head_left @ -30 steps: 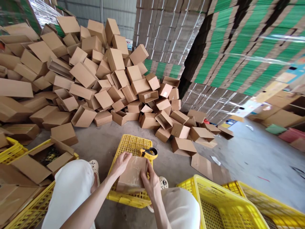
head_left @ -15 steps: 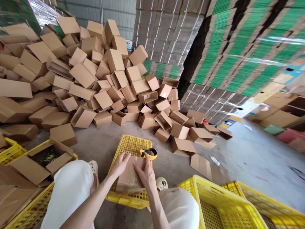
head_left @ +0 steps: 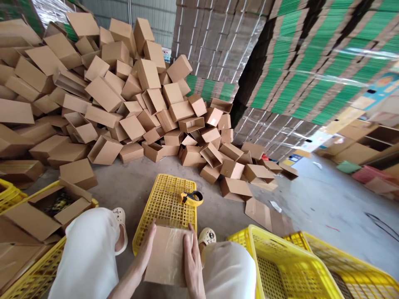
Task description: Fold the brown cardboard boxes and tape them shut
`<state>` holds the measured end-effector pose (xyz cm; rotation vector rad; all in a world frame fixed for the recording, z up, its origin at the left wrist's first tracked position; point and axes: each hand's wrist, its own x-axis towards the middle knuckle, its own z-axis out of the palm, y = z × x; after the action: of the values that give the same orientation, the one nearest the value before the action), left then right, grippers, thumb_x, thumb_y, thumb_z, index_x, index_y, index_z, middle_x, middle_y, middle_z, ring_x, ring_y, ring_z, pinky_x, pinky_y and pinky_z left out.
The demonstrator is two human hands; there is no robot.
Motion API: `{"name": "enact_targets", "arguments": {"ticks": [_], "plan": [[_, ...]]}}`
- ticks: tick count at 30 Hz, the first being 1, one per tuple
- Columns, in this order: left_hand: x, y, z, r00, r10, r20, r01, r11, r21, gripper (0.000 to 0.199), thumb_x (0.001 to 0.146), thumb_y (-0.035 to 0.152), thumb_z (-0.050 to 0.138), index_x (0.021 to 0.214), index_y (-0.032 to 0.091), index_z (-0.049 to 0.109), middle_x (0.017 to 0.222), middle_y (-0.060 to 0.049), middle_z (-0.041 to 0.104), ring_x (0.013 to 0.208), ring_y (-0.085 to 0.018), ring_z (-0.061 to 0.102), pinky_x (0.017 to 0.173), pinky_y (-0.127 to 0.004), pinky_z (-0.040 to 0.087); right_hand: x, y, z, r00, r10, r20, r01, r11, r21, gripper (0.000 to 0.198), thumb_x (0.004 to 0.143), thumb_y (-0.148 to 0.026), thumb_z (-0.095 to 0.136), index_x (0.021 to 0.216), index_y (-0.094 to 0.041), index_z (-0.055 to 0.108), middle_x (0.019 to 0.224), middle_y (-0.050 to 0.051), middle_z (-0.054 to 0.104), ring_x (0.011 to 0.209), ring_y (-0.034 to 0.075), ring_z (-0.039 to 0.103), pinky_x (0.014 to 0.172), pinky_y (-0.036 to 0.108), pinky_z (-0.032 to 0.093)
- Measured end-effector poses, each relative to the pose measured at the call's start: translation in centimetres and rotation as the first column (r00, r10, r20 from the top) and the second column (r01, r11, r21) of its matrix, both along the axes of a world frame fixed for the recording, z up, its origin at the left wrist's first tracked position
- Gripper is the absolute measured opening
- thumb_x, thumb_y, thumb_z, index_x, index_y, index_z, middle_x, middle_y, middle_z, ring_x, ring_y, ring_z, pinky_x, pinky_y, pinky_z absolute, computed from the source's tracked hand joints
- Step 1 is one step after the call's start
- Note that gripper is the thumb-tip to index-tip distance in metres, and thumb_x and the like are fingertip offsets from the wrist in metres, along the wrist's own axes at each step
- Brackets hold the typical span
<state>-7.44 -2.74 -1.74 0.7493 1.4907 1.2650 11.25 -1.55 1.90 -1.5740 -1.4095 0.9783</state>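
Observation:
A small cardboard box [head_left: 166, 255] with clear tape across it is gripped between my two hands, over the near end of an upturned yellow plastic crate [head_left: 165, 191]. My left hand [head_left: 145, 249] presses its left side. My right hand [head_left: 192, 259] presses the right side, thumb along the top edge. A yellow and black tape dispenser [head_left: 191, 198] lies on the crate beyond the box, apart from both hands.
A big heap of cardboard boxes [head_left: 134, 128] fills the floor ahead. Yellow crates stand right [head_left: 289, 265] and left [head_left: 43, 272]; the left one holds an open carton [head_left: 34, 220]. Strapped cardboard stacks [head_left: 280, 83] rise behind. A flattened carton [head_left: 268, 216] lies on the floor.
The box has come back toward me along the crate and is tipped more toward my view. My hands have shifted to grip its two sides. The tape dispenser stays on the crate.

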Motion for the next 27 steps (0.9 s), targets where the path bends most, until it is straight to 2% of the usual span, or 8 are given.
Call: {"name": "enact_targets", "arguments": {"ticks": [3,6,10,13,16,19,23,27], "plan": [[0.7,-2.6,-0.1,0.999,0.01,0.046,-0.009,1.0,-0.017,0.078,0.094,0.079,0.049,0.157,0.032,0.05,0.159,-0.004,0.058,0.155,-0.028,0.043,0.128,-0.043,0.04,0.6,-2.4,-0.8,0.998,0.051,-0.045,-0.053,0.998,-0.039,0.074,0.098,-0.072,0.051,0.156,-0.027,0.05,0.159,0.007,0.056,0.151,0.028,0.048,0.123,0.039,0.043],[0.8,-4.0,0.5,0.997,0.008,0.07,-0.005,0.999,-0.04,0.082,0.094,0.079,0.049,0.16,0.031,0.045,0.163,-0.006,0.052,0.156,-0.029,0.041,0.13,-0.046,0.036,0.6,-3.2,0.1,0.994,0.092,-0.055,-0.092,0.996,0.001,0.074,0.095,-0.07,0.061,0.156,-0.029,0.049,0.154,0.006,0.06,0.143,0.028,0.057,0.115,0.036,0.05],[0.2,-3.0,2.1,0.998,-0.065,0.019,0.064,0.996,0.058,0.083,0.095,0.075,0.052,0.163,0.028,0.041,0.165,-0.007,0.05,0.159,-0.027,0.035,0.133,-0.045,0.027,0.0,-1.9,1.4,0.993,0.117,-0.032,-0.113,0.987,0.118,0.073,0.091,-0.068,0.066,0.151,-0.029,0.052,0.146,0.007,0.067,0.129,0.029,0.068,0.106,0.035,0.057],[-0.6,-1.4,2.7,0.988,-0.139,-0.063,0.147,0.979,0.143,0.084,0.095,0.071,0.055,0.164,0.026,0.038,0.159,-0.009,0.056,0.154,-0.029,0.044,0.133,-0.046,0.028,-0.2,-0.9,0.5,0.994,0.104,-0.022,-0.098,0.978,0.185,0.071,0.088,-0.067,0.071,0.144,-0.026,0.058,0.142,0.009,0.069,0.127,0.031,0.069,0.1,0.034,0.06],[-1.3,-1.3,1.0,0.979,-0.197,-0.053,0.203,0.969,0.138,0.085,0.097,0.064,0.057,0.168,0.026,0.03,0.157,-0.01,0.059,0.147,-0.03,0.054,0.126,-0.046,0.041,-0.2,-1.3,-2.1,0.988,0.151,-0.039,-0.143,0.977,0.157,0.065,0.088,-0.064,0.073,0.136,-0.022,0.064,0.14,0.012,0.07,0.124,0.031,0.071,0.092,0.032,0.063],[-1.4,-3.5,-2.9,0.963,-0.214,-0.162,0.232,0.967,0.104,0.081,0.098,0.054,0.059,0.168,0.028,0.028,0.167,-0.009,0.047,0.154,-0.03,0.045,0.127,-0.047,0.039,0.1,-3.1,-5.0,0.98,0.197,-0.019,-0.193,0.975,0.109,0.059,0.093,-0.06,0.069,0.139,-0.023,0.065,0.15,0.012,0.063,0.128,0.03,0.069,0.097,0.033,0.062],[0.0,-7.0,-7.6,0.825,-0.214,-0.523,0.284,0.957,0.056,0.075,0.101,0.039,0.056,0.169,0.03,0.026,0.175,-0.008,0.031,0.161,-0.028,0.029,0.13,-0.048,0.033,0.3,-5.3,-8.0,0.954,0.219,0.206,-0.249,0.96,0.129,0.054,0.102,-0.05,0.059,0.149,-0.025,0.062,0.158,0.012,0.056,0.145,0.031,0.055,0.114,0.037,0.053],[1.8,-7.5,-8.8,0.524,-0.109,-0.845,0.31,0.948,0.07,0.071,0.107,0.031,0.047,0.171,0.031,0.015,0.179,-0.008,0.018,0.162,-0.03,0.027,0.124,-0.046,0.043,-0.4,-5.9,-10.3,0.855,0.228,0.466,-0.356,0.911,0.208,0.056,0.108,-0.034,0.043,0.163,-0.025,0.042,0.171,0.013,0.036,0.157,0.032,0.036,0.124,0.049,0.042]]}}
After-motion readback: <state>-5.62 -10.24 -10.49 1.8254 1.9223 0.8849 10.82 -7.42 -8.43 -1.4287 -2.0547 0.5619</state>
